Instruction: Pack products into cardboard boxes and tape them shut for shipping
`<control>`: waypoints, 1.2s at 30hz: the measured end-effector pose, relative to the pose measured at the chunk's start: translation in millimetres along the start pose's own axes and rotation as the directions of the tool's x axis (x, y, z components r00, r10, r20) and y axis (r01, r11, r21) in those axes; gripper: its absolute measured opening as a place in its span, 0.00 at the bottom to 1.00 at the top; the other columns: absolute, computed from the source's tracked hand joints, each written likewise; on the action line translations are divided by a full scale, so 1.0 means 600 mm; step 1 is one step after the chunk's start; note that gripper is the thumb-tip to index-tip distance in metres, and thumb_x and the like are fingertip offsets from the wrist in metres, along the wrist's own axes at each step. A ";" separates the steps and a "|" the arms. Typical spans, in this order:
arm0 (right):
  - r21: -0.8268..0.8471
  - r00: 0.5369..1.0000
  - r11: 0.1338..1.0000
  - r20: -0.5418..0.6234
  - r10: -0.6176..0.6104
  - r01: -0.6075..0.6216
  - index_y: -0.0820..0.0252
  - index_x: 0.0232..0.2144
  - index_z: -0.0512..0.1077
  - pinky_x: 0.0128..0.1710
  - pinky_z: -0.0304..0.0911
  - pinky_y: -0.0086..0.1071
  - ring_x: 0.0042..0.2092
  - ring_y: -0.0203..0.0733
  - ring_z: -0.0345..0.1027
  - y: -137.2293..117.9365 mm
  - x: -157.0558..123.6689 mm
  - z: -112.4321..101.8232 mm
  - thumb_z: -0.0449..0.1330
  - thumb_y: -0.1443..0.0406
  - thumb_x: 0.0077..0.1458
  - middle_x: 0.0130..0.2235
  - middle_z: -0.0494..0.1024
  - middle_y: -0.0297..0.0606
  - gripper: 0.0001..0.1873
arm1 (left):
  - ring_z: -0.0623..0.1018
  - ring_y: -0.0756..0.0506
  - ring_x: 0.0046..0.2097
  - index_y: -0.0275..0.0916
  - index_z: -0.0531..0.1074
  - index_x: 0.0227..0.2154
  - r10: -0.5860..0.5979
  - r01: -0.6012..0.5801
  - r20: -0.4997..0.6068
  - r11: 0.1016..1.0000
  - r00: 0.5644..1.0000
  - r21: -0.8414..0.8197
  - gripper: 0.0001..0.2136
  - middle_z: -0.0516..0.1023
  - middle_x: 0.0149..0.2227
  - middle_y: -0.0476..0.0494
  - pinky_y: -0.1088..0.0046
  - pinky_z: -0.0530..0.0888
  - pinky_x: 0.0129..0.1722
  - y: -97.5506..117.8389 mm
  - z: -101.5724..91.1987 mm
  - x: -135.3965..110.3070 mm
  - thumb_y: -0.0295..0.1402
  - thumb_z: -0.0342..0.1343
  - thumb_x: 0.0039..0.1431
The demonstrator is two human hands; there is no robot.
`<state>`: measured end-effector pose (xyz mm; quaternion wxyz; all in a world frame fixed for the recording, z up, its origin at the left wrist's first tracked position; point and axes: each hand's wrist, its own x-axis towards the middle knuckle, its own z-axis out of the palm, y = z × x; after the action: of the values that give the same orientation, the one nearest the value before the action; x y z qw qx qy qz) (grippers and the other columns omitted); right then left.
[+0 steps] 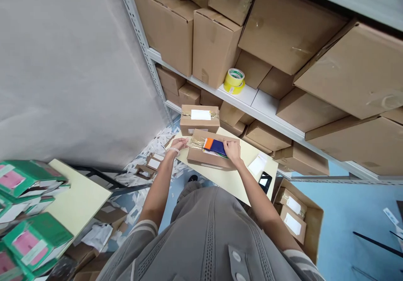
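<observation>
A taped cardboard box (204,158) lies on the small cream table in front of me. My right hand (232,150) is closed round the right end of a flat dark blue and orange tool (215,145), held low over the box top. A pale label under the tool is partly covered, with a bit of green showing. Beside the box's left end, my left hand (179,144) has its fingers curled together close to the shiny clear tape (197,140). Whatever those fingers pinch is too small to make out. Just behind stands a second taped box (200,123) bearing a white label.
Shelves (252,96) of cartons rise ahead, with yellow tape rolls (234,81) on one. A phone-like black device (265,182) and white paper (257,164) lie on the table (234,184). An open carton (315,226) stands right; green boxes (37,241) sit left; paper scraps litter the floor.
</observation>
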<state>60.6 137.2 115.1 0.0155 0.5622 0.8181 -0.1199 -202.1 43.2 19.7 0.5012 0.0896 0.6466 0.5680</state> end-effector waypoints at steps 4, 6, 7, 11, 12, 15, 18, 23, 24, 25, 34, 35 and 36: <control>-0.019 1.000 1.000 0.000 0.021 -0.021 0.60 0.33 0.83 0.42 0.62 0.33 0.41 0.48 0.77 -0.008 0.000 -0.002 0.39 0.54 0.70 0.36 0.84 0.48 0.35 | 0.65 0.54 0.20 0.39 0.64 0.17 -0.025 0.023 0.031 0.997 0.999 0.072 0.18 0.60 0.15 0.56 0.75 0.73 0.28 -0.018 0.009 0.010 0.39 0.70 0.42; -0.024 0.999 0.999 0.010 0.035 -0.035 0.60 0.33 0.83 0.43 0.63 0.32 0.42 0.47 0.77 -0.009 -0.001 -0.002 0.39 0.54 0.70 0.37 0.84 0.48 0.34 | 0.61 0.54 0.19 0.40 0.63 0.18 -0.016 0.013 0.026 0.993 1.000 0.120 0.18 0.58 0.15 0.57 0.77 0.69 0.24 -0.028 0.013 0.010 0.41 0.67 0.45; -0.026 0.999 0.999 0.016 0.042 -0.041 0.60 0.33 0.83 0.43 0.63 0.32 0.42 0.47 0.77 -0.009 -0.001 -0.002 0.40 0.54 0.70 0.37 0.84 0.48 0.34 | 0.60 0.54 0.19 0.40 0.63 0.18 -0.004 0.002 0.014 0.989 1.000 0.146 0.17 0.58 0.15 0.56 0.78 0.67 0.23 -0.032 0.014 0.008 0.41 0.65 0.47; -0.031 0.998 0.998 0.019 0.059 -0.058 0.62 0.33 0.82 0.42 0.63 0.32 0.42 0.48 0.77 -0.010 -0.004 0.000 0.40 0.54 0.70 0.37 0.84 0.50 0.34 | 0.65 0.52 0.24 0.41 0.66 0.22 0.082 -0.067 -0.053 0.966 0.995 0.251 0.13 0.64 0.20 0.54 0.79 0.65 0.25 -0.044 0.022 0.002 0.42 0.59 0.53; -0.032 0.998 0.998 0.014 0.062 -0.062 0.62 0.33 0.82 0.42 0.63 0.32 0.42 0.48 0.78 -0.010 -0.005 0.000 0.39 0.54 0.70 0.37 0.84 0.50 0.34 | 0.67 0.51 0.26 0.41 0.66 0.23 0.100 -0.078 -0.066 0.958 0.993 0.276 0.12 0.66 0.21 0.54 0.78 0.66 0.27 -0.046 0.025 0.000 0.42 0.58 0.54; -0.030 0.998 0.998 -0.006 0.059 -0.059 0.63 0.34 0.83 0.41 0.63 0.32 0.41 0.48 0.78 -0.010 -0.005 0.001 0.40 0.55 0.70 0.37 0.84 0.51 0.34 | 0.74 0.47 0.33 0.42 0.67 0.28 0.112 -0.072 -0.096 0.935 0.989 0.346 0.10 0.71 0.25 0.52 0.75 0.70 0.35 -0.056 0.033 -0.006 0.42 0.54 0.59; -0.019 0.998 0.998 -0.025 0.055 -0.055 0.63 0.33 0.83 0.41 0.63 0.31 0.40 0.46 0.78 -0.010 -0.007 0.003 0.40 0.55 0.70 0.37 0.84 0.50 0.34 | 0.78 0.42 0.42 0.42 0.67 0.32 0.089 -0.026 -0.134 0.911 0.987 0.411 0.10 0.75 0.31 0.45 0.68 0.72 0.44 -0.065 0.035 -0.017 0.43 0.53 0.61; 0.000 0.998 0.999 -0.037 0.049 -0.049 0.62 0.31 0.83 0.40 0.63 0.31 0.39 0.46 0.78 -0.008 -0.011 0.009 0.41 0.55 0.69 0.36 0.84 0.49 0.34 | 0.72 0.37 0.59 0.37 0.67 0.48 0.204 -0.099 -0.158 0.857 0.966 0.506 0.14 0.71 0.55 0.29 0.58 0.64 0.61 -0.055 0.035 -0.031 0.37 0.49 0.63; 0.002 0.998 0.999 -0.038 0.051 -0.051 0.62 0.31 0.83 0.40 0.63 0.31 0.39 0.46 0.78 -0.008 -0.012 0.009 0.40 0.54 0.69 0.36 0.84 0.49 0.34 | 0.69 0.38 0.62 0.38 0.66 0.51 0.247 -0.145 -0.134 0.843 0.960 0.519 0.15 0.67 0.59 0.29 0.59 0.61 0.63 -0.049 0.037 -0.033 0.36 0.47 0.64; 0.002 0.998 0.999 -0.040 0.052 -0.052 0.62 0.31 0.83 0.40 0.63 0.31 0.39 0.46 0.78 -0.008 -0.012 0.010 0.40 0.54 0.70 0.36 0.84 0.49 0.34 | 0.67 0.38 0.64 0.38 0.66 0.53 0.286 -0.191 -0.105 0.828 0.952 0.528 0.16 0.65 0.62 0.30 0.60 0.59 0.65 -0.044 0.039 -0.034 0.35 0.46 0.65; -0.013 0.999 0.999 -0.010 0.038 -0.038 0.63 0.32 0.82 0.40 0.61 0.31 0.40 0.46 0.78 -0.012 -0.013 0.006 0.41 0.56 0.70 0.36 0.84 0.49 0.33 | 0.67 0.40 0.66 0.38 0.68 0.58 0.373 -0.353 0.073 0.769 0.925 0.532 0.20 0.67 0.64 0.34 0.64 0.60 0.65 -0.033 0.081 -0.021 0.40 0.46 0.67; -0.017 0.999 0.999 -0.006 0.034 -0.034 0.63 0.32 0.82 0.40 0.61 0.31 0.40 0.46 0.78 -0.013 -0.011 0.003 0.41 0.55 0.70 0.36 0.84 0.49 0.33 | 0.68 0.39 0.65 0.39 0.68 0.57 0.368 -0.346 0.070 0.769 0.927 0.538 0.20 0.68 0.63 0.34 0.63 0.61 0.64 -0.034 0.083 -0.019 0.41 0.46 0.67; -0.019 1.000 0.999 0.001 0.027 -0.027 0.62 0.32 0.82 0.40 0.61 0.32 0.40 0.47 0.78 -0.015 -0.008 0.000 0.41 0.55 0.70 0.36 0.84 0.49 0.33 | 0.70 0.38 0.63 0.39 0.69 0.57 0.361 -0.336 0.065 0.768 0.930 0.545 0.20 0.70 0.62 0.33 0.61 0.62 0.63 -0.034 0.084 -0.017 0.42 0.47 0.67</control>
<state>54.1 129.5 117.6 0.0230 0.5728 0.8117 -0.1120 -150.0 62.0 15.6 0.3260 0.3348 0.7643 0.4444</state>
